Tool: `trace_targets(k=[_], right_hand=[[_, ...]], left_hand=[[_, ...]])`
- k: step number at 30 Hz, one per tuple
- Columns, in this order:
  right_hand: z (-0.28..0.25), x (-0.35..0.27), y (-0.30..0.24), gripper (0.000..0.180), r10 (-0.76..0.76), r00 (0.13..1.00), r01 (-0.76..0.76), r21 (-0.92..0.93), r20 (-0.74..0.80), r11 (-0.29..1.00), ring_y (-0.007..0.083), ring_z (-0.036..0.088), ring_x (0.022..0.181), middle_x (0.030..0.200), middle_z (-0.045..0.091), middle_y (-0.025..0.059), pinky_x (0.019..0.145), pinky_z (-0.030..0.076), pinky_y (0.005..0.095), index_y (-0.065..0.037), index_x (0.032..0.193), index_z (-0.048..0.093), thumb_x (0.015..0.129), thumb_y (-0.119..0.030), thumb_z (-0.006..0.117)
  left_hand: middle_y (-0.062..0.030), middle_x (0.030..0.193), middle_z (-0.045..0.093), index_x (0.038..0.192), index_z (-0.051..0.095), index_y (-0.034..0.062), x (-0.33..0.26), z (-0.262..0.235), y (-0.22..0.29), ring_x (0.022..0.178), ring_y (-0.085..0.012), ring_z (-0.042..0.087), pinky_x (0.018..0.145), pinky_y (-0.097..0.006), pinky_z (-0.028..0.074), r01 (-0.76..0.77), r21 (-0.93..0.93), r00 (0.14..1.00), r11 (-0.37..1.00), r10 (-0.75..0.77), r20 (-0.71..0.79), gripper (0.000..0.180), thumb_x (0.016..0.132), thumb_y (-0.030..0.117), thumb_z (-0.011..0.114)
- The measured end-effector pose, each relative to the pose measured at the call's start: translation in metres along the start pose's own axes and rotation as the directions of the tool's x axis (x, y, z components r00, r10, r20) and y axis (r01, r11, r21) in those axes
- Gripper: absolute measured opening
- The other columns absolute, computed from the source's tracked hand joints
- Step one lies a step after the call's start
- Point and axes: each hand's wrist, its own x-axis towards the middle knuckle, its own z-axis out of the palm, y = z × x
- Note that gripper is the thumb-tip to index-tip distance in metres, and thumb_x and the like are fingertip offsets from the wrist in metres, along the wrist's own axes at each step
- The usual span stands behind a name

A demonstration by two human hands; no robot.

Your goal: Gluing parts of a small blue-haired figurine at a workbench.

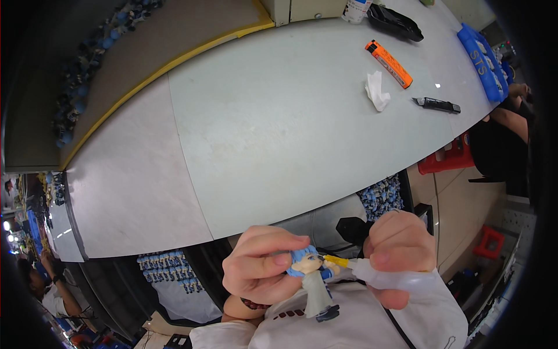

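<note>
Low in the view, my left hand (258, 264) pinches a small figurine (317, 288) by its blue-haired head. The figurine wears a pale grey-white robe with blue sleeves and dark shoes, and it hangs slightly tilted over my lap. In my right hand (401, 250) is a translucent squeeze bottle (386, 276), its thin yellow nozzle (336, 260) pointing left. That nozzle's tip is at the figurine's front, by the face and raised hands; whether it touches, I cannot tell.
On the table (261, 128) lie a crumpled tissue (377, 92), an orange box (389, 64) and a black utility knife (437, 105). Farther back are a black tray (395, 23) and a blue bin (482, 64). Trays of figurines (168, 269) sit below the near edge. A co-worker sits at right.
</note>
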Motion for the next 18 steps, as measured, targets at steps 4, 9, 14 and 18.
trace_targets(k=[4, 9, 14, 18], right_hand=[[0.000, 0.000, -0.002, 0.048, 0.021, 1.000, -0.021, -0.012, 0.009, 1.000, 0.0132, 0.043, 0.046, 0.062, 0.047, 0.0075, 0.037, 0.033, 0.0218, 0.004, 0.076, 0.051, 0.081, -0.044, 0.053], [0.005, -0.006, -0.003, 0.048, -0.015, 0.987, 0.019, 0.027, -0.162, 0.999, 0.0125, 0.040, 0.050, 0.061, 0.043, 0.0052, 0.040, 0.031, 0.0223, 0.002, 0.079, 0.052, 0.082, -0.046, 0.049], [-0.002, -0.004, 0.001, 0.047, 0.039, 0.980, -0.011, 0.141, -0.194, 0.990, 0.0126, 0.037, 0.057, 0.063, 0.039, 0.0045, 0.044, 0.029, 0.0229, 0.000, 0.084, 0.050, 0.084, -0.047, 0.043], [-0.010, -0.004, 0.014, 0.050, 0.005, 0.941, -0.005, 0.003, -0.337, 1.000, 0.0175, 0.034, 0.065, 0.072, 0.038, 0.0083, 0.051, 0.029, 0.0233, 0.002, 0.098, 0.050, 0.082, -0.045, 0.045]], left_hand=[[-0.0201, 0.087, 0.060, 0.089, 0.049, 0.0039, -0.001, 0.000, -0.001, 0.070, -0.0245, 0.060, 0.060, -0.029, 0.048, -0.006, 0.005, 1.000, 1.000, 0.006, -0.002, 0.040, 0.059, 0.001, 0.074], [-0.0208, 0.086, 0.060, 0.088, 0.047, 0.0036, 0.000, -0.001, -0.004, 0.068, -0.0249, 0.061, 0.058, -0.030, 0.048, -0.010, -0.044, 1.000, 0.999, 0.011, 0.024, 0.038, 0.060, 0.001, 0.072], [-0.0193, 0.085, 0.058, 0.087, 0.045, 0.0027, -0.001, -0.001, -0.007, 0.067, -0.0258, 0.060, 0.053, -0.030, 0.049, -0.058, -0.110, 0.998, 0.992, 0.058, -0.006, 0.038, 0.060, 0.001, 0.071], [-0.0176, 0.083, 0.058, 0.087, 0.045, 0.0024, 0.005, 0.001, -0.005, 0.065, -0.0261, 0.059, 0.052, -0.030, 0.049, -0.085, -0.080, 0.996, 0.993, 0.086, 0.011, 0.039, 0.059, 0.000, 0.071]])
